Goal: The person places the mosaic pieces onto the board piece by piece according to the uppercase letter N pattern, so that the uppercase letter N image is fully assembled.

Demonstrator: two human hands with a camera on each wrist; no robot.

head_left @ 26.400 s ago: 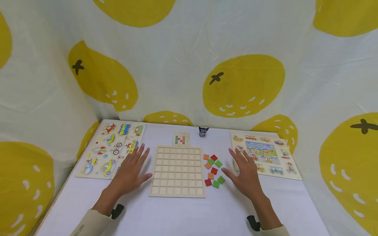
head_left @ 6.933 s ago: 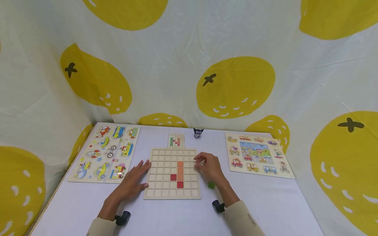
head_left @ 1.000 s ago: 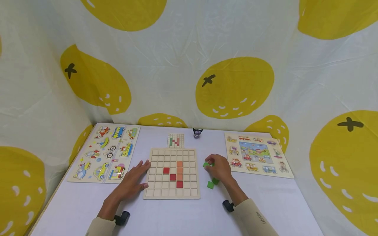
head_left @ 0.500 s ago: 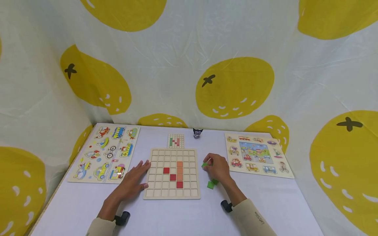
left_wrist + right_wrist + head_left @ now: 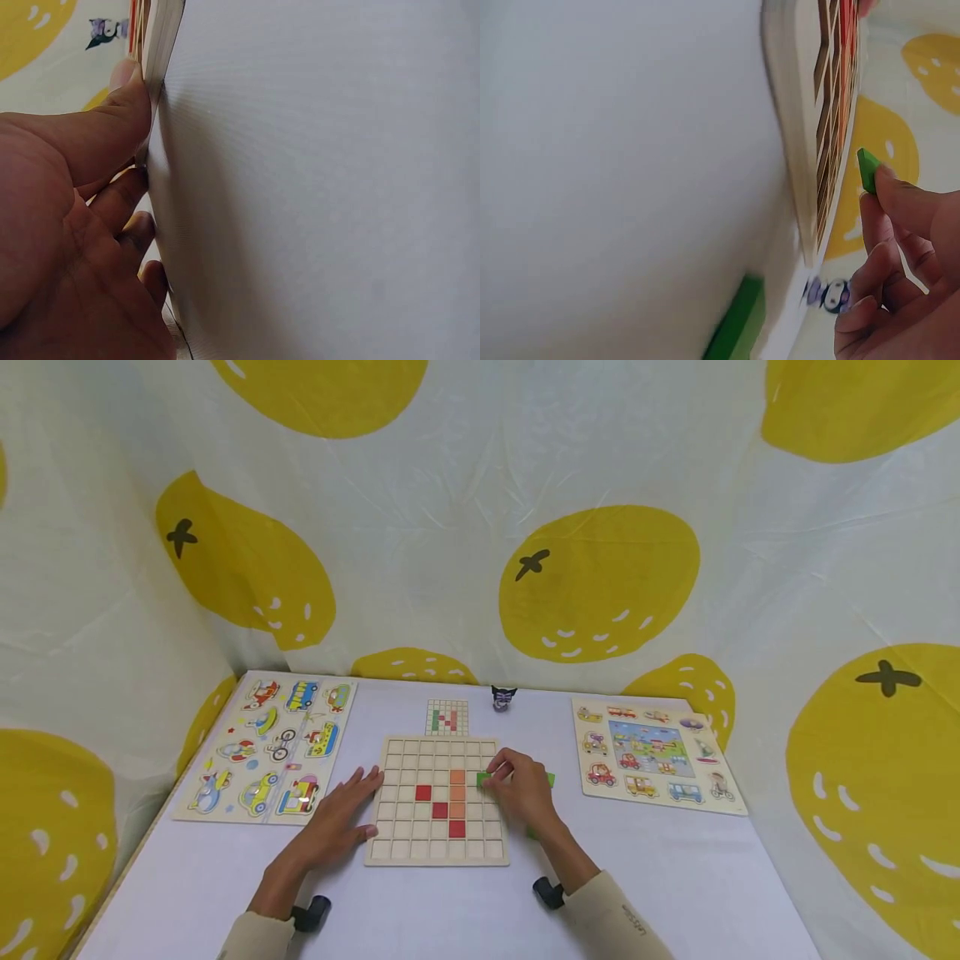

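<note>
My right hand pinches a green square tile between thumb and fingertips, above the right part of the wooden grid board. In the right wrist view, that green tile is held clear of the board. A column of three orange tiles sits in the board's cells, with red tiles below and left of it. With relaxed fingers, my left hand touches the board's left edge. Another green tile shows beside the right hand, and one more is mostly hidden under the wrist.
Behind the board lies a small pattern card with green, red and orange squares. A dark little figurine stands near the back edge. Picture puzzle boards lie at the left and right. A lemon-print curtain encloses the table.
My right hand has moved left with the green tile, from beside the board to over it. Since the oldest frame, orange and red tiles have come onto the board. My left hand stays put lately.
</note>
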